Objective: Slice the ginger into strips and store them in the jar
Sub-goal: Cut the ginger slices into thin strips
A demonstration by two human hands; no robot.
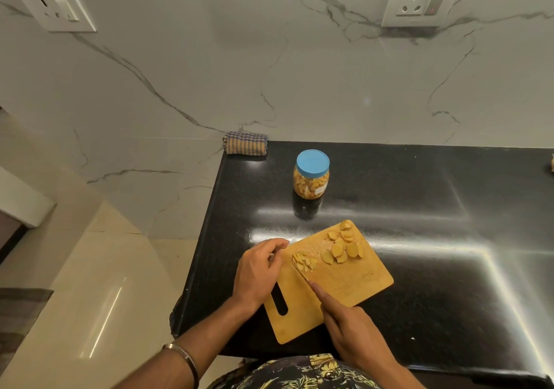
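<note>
we see a black polished surface set against a marbled wall, and on it a wooden cutting board lying at a slant. behind the board, well apart from both hands, stands the jar with its blue lid on, yellowish pieces inside. our right hand grips a knife, forefinger stretched along its back — the blade lies on the board beside the cut ginger strips. our left hand rests at the board's left edge, fingers curled just beside the strips; whether it pinches anything we cannot tell. the uncut ginger slices lie further along the board, right of the strips. a folded checked cloth sits at the far corner.
</note>
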